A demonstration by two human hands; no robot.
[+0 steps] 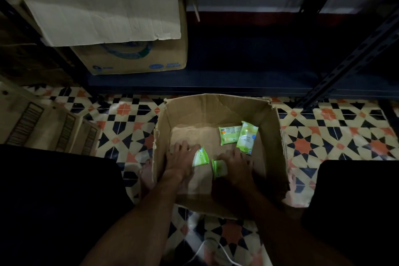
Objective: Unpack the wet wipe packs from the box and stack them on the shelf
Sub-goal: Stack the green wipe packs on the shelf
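The left hand (180, 157) is lying in the box (216, 110), fingers spread, touching one green wipe pack (200, 156); the right hand (236, 164) is covering a second pack (219, 169), grip unclear; a third pack (228, 135) and fourth pack (247, 137) are lying by the box's far-right wall

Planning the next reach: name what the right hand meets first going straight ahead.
Probably the tilted green pack, nearest the right hand, or the flat pack beside it; depth is unclear.

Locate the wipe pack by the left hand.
Head view: the wipe pack lies on the box floor, left of centre, touching the left hand, just left of the second pack under the right hand.
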